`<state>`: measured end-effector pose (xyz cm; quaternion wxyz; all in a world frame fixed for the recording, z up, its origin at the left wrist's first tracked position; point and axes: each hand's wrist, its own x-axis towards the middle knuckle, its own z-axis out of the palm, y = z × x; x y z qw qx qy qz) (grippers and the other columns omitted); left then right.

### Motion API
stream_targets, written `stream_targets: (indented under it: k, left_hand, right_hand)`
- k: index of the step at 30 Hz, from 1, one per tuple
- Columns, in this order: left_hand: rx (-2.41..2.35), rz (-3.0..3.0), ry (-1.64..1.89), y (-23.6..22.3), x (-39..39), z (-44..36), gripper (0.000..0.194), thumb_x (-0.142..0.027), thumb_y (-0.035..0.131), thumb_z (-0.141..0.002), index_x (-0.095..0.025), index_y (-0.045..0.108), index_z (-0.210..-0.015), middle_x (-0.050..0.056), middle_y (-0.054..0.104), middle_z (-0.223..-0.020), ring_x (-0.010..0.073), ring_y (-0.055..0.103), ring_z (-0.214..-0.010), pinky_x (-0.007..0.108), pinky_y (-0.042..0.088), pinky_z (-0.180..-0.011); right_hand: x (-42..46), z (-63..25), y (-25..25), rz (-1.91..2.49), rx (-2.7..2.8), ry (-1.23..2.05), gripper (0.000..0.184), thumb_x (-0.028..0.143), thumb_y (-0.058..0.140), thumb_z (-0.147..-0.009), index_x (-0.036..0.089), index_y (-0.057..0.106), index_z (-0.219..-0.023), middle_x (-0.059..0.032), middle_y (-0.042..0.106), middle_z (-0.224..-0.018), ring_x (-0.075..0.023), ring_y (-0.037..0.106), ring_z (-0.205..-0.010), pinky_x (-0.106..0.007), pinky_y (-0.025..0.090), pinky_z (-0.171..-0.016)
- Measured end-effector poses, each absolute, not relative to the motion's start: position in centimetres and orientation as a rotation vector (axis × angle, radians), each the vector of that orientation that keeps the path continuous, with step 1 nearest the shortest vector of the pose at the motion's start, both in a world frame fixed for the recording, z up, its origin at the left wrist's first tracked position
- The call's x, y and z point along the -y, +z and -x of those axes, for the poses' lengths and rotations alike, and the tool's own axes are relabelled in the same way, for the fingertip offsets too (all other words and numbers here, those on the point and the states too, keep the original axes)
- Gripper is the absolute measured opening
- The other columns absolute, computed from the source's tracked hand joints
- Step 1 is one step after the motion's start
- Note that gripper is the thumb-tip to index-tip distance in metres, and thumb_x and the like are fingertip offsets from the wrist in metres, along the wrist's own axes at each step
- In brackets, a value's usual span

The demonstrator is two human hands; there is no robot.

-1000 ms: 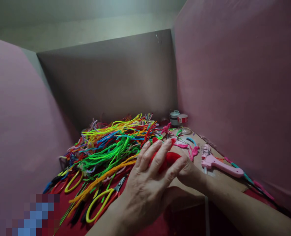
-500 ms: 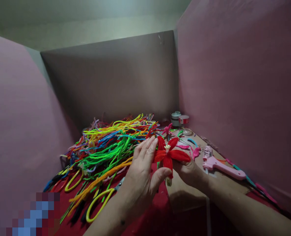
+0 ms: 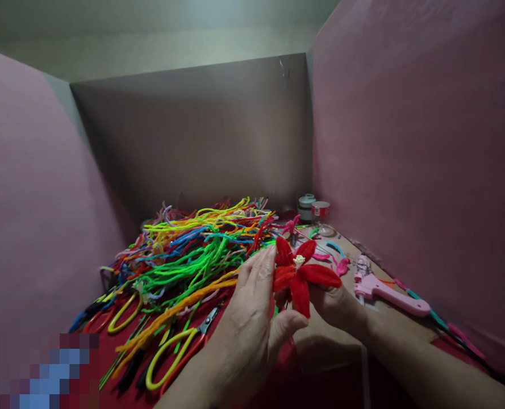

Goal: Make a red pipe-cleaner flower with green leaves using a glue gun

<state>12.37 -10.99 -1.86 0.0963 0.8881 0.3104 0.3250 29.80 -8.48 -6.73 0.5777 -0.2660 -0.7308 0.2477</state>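
A red pipe-cleaner flower [image 3: 299, 275] with a pale centre is held up between both hands above the table. My right hand [image 3: 339, 307] grips it from below and behind, fingers closed under the petals. My left hand [image 3: 252, 318] is beside the flower's left petals, fingers stretched up and touching them, thumb curled toward the stem. A big heap of coloured pipe cleaners [image 3: 184, 255] lies just left of the hands.
Yellow-handled scissors [image 3: 179, 346] lie on the red cloth below the heap. A pink glue gun [image 3: 388, 292] rests at the right, with pink flower pieces [image 3: 339, 264] and small jars [image 3: 312, 209] beyond. Pink and grey partition walls [image 3: 405, 142] enclose the table.
My left hand, which covered the flower a second ago, has drawn back to its left side. The petals now stand open and the flower sits slightly higher and to the right.
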Motion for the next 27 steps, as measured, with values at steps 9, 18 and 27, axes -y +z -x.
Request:
stream_targets:
  k: [9, 18, 27]
  left_hand:
    - [-0.917, -2.464, 0.99, -1.2, 10.9, -11.8, 0.066, -0.054, 0.041, -0.083, -0.022, 0.026, -0.139, 0.01, 0.034, -0.141, 0.0256, 0.03, -0.13, 0.044, 0.028, -0.107]
    - [-1.069, -1.73, 1.169, -0.5, 8.7, -11.2, 0.044, -0.05, 0.039, -0.086, -0.016, 0.06, -0.107, 0.009, 0.063, -0.11, 0.0228, 0.057, -0.102, 0.034, 0.043, -0.089]
    - [-0.905, -1.439, 1.035, -3.5, 6.4, -12.4, 0.024, -0.029, 0.061, -0.075, -0.012, 0.061, -0.092, 0.007, 0.066, -0.085, 0.0154, 0.059, -0.075, 0.025, 0.044, -0.066]
  right_hand:
    - [8.3, -29.8, -7.1, 0.676, 1.668, 0.574, 0.021, 0.026, 0.049, -0.085, 0.023, 0.064, -0.07, -0.0001, 0.063, -0.065, -0.0157, 0.056, -0.062, -0.028, 0.048, -0.062]
    - [8.1, -29.8, -6.9, 0.716, 1.669, 0.674, 0.028, 0.033, 0.05, -0.084, 0.019, 0.058, -0.062, -0.0014, 0.056, -0.059, -0.0147, 0.051, -0.056, -0.029, 0.046, -0.057]
    - [7.7, -29.2, -6.1, 0.659, 1.44, 0.859, 0.014, 0.033, 0.063, -0.076, 0.022, 0.068, -0.068, 0.0013, 0.061, -0.06, -0.014, 0.054, -0.059, -0.027, 0.048, -0.059]
